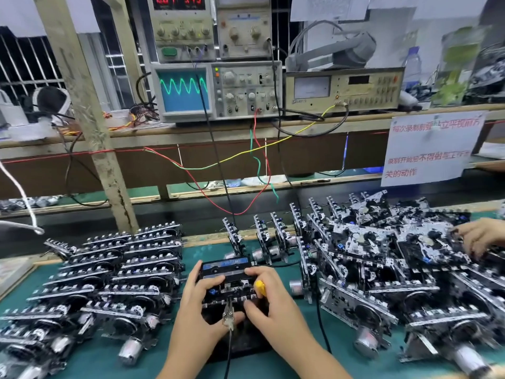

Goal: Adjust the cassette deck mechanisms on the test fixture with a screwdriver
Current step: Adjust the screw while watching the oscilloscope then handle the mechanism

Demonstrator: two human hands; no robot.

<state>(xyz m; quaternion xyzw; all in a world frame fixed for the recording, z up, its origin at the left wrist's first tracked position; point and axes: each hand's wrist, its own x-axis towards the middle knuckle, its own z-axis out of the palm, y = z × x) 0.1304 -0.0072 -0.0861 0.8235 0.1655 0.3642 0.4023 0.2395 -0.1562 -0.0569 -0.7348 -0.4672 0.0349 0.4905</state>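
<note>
Both hands are on one black and silver cassette deck mechanism (228, 285) w/ a black cassette loaded in it, sitting mid green tabletop (103, 359) on a dark test fixture base (246, 343). Left hand (198, 305) curls round its left side, thumb up along the edge, fingers laid over the top near a small blue part. Right hand (269, 299) wraps the right side and grips a yellow-handled screwdriver (260, 288); only the handle pokes out between the fingers, can't see the tip. A metal alligator clip (228, 314) w/ a black lead is clamped on the front edge of the deck, right between the two hands.

Left of it: neat stacked rows of the same mechanisms (114, 272). Right side: a big messy pile of them (382, 261), and another person's hand (475, 236) resting on that pile at the far right. A few more decks stand upright (262, 239) just behind the one being worked on.

On the shelf behind, an oscilloscope (216, 91) shows a green sine wave, red/green/yellow wires hang down from it, and a white sign w/ red text (429, 149) hangs to the right.
</note>
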